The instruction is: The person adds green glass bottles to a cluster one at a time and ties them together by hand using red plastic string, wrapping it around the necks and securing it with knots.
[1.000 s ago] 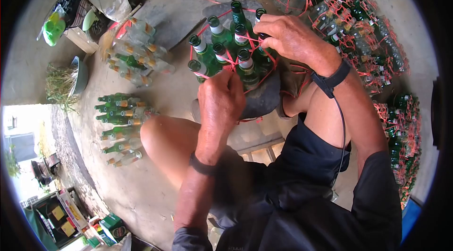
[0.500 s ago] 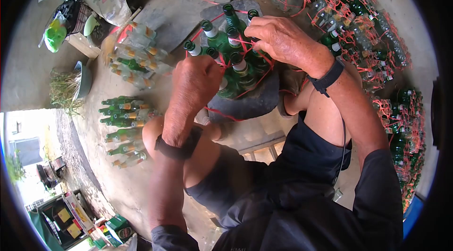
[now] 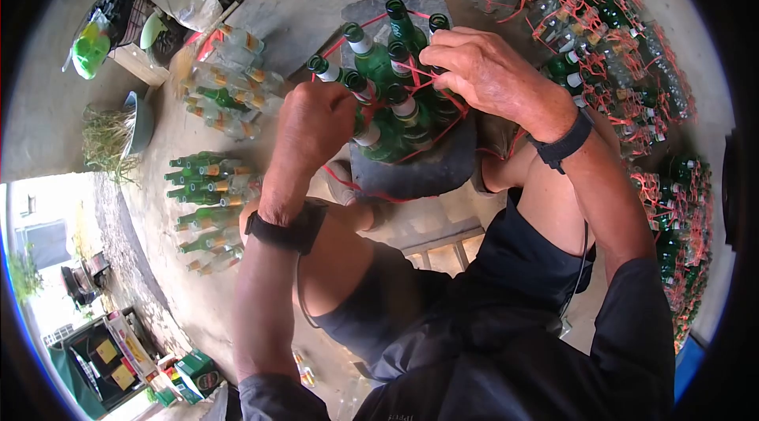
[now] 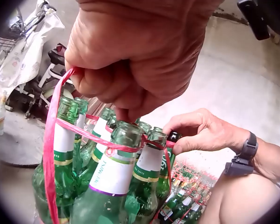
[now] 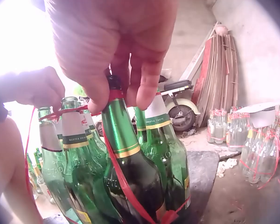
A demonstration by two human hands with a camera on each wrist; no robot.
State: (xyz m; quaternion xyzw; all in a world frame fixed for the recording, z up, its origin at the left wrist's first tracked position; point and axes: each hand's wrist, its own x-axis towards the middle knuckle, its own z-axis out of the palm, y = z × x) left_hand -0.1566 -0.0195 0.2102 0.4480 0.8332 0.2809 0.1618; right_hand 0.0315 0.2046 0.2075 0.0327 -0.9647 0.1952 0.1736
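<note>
A cluster of green glass bottles [image 3: 383, 143] stands upright on a dark grey slab [image 3: 415, 176] between the person's knees. Red plastic twine [image 4: 49, 154] runs round the bottles and across their necks. At the cluster's left side, the left hand [image 3: 310, 132] is closed in a fist on the twine, which stretches from it down past the bottles in the left wrist view. The right hand [image 3: 494, 77] grips the neck of a dark-topped green bottle [image 5: 126, 154] at the right side, thumb and fingers around its mouth.
Loose bottles [image 3: 209, 184] stand on the floor to the left, with clear ones [image 3: 237, 81] farther back. Many twine-tied bottle bundles [image 3: 624, 49] line the right side. A green basin [image 3: 140, 135] with dry grass sits at the left wall. A scooter [image 5: 179, 102] is parked behind.
The left hand has moved left and slightly up from the middle of the near bottles to their left side. The right hand stays at the bottle neck on the right.
</note>
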